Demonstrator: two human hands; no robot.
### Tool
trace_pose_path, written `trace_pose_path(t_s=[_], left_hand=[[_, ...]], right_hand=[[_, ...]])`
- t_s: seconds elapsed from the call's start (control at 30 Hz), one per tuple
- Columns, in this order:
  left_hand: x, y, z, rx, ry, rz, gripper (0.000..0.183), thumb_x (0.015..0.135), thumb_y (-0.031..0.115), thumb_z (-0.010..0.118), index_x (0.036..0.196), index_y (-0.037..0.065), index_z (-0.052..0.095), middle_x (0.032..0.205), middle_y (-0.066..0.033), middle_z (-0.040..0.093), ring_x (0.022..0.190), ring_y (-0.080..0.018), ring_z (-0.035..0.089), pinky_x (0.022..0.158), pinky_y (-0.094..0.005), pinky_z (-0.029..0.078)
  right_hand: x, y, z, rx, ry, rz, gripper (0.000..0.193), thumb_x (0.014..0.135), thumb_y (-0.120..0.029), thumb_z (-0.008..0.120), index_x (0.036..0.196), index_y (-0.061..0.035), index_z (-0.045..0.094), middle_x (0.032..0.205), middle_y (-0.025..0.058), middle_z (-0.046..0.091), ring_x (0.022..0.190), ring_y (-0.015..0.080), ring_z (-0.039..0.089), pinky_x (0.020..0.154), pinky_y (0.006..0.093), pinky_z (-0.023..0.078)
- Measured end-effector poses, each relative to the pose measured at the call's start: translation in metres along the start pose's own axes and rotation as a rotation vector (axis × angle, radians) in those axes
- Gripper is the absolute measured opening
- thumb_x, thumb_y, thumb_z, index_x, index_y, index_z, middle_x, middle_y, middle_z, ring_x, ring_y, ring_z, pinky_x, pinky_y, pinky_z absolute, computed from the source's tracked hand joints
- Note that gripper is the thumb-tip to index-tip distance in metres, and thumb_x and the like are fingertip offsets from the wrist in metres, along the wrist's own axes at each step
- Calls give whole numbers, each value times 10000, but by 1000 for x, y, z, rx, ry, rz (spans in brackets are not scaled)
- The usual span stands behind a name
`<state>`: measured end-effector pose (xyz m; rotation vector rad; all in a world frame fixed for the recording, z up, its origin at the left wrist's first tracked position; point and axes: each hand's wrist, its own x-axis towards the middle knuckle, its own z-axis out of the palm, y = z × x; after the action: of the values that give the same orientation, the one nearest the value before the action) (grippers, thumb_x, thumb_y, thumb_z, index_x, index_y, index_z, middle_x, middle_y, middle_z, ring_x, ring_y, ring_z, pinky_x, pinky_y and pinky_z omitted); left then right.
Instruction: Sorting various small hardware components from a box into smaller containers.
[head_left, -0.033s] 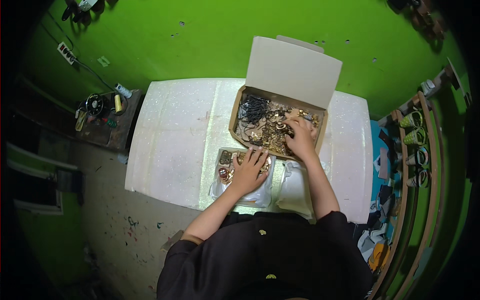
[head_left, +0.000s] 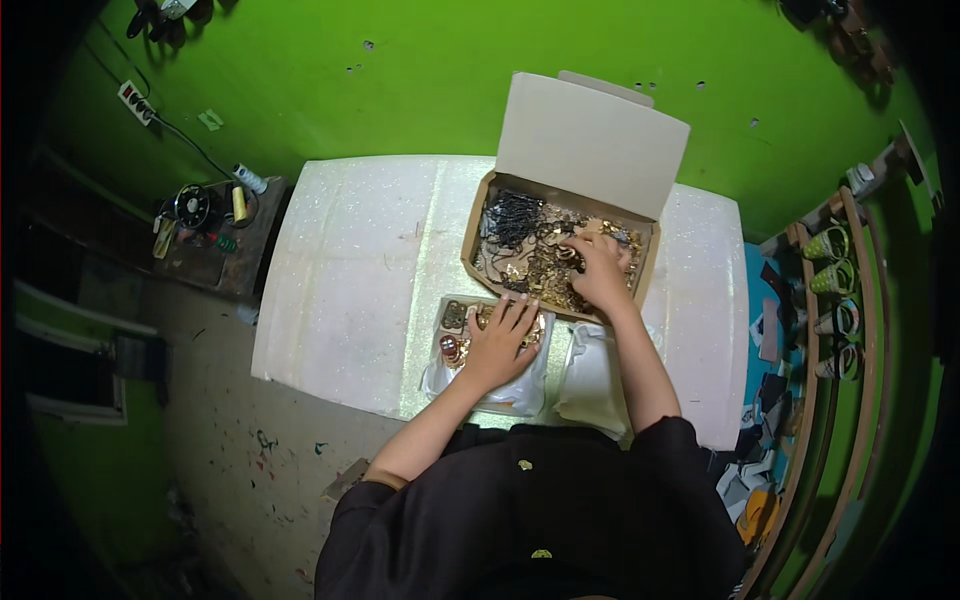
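Observation:
My left hand (head_left: 497, 345) lies with fingers spread over a small plastic-lined tray (head_left: 511, 401), touching gold-coloured metal pieces in it. Beside its thumb are a round red-and-gold piece (head_left: 450, 348) and a dark square piece (head_left: 454, 316). My right hand (head_left: 602, 275) reaches into an open cardboard box (head_left: 470, 232), its fingers bent among loose gold and bronze metal trinkets (head_left: 548, 262). What lies between its fingertips is too small to make out. A bundle of black pieces (head_left: 513, 218) fills the box's far left corner.
The box lid (head_left: 592, 140) stands raised near the green wall. A white plastic-wrapped container (head_left: 590, 375) sits under my right forearm on the white table (head_left: 335, 270). At the left stands a small dark table (head_left: 195, 268) with spools; a shoe rack (head_left: 868, 300) stands right.
The view has shifted very slightly. Both hands keep their places, the left on the tray and the right in the box, with only a small movement of the right fingers.

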<state>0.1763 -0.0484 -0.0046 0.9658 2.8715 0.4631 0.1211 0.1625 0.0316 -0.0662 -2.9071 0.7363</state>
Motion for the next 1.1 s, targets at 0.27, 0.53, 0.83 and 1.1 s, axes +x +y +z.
trace_pose_path(t_s=[0.27,0.53,0.83,1.1], left_hand=[[-3,-5,7,7,-2,-39,713,852,410,559,1437,139,253,1476,-38,273,1356,-264,246,969,-672,170],[-3,-10,9,-37,12,-23,734,840,395,582,1442,153,239,1477,-33,271,1356,-263,241,968,-672,170],[-1,-10,9,-69,-9,-24,742,834,388,590,1447,172,234,1479,-41,266,1364,-272,220,985,-664,140],[1,-9,2,-329,180,-214,483,839,332,580,1289,177,495,1392,-105,386,1338,-289,263,1015,-608,51]], right_hand=[[53,-14,59,-29,-381,-111,250,738,-125,619,951,-219,710,1154,68,524,1177,254,395,989,528,226],[48,-9,106,-207,-440,-321,427,717,-139,635,1125,-267,649,1180,97,463,1206,270,358,969,512,255],[42,0,96,-179,-304,-282,172,737,-151,635,887,-181,714,1065,43,525,1113,243,407,884,495,289],[22,-2,57,190,-287,-24,146,788,-265,671,893,-166,699,1148,31,539,1152,260,399,938,450,257]])
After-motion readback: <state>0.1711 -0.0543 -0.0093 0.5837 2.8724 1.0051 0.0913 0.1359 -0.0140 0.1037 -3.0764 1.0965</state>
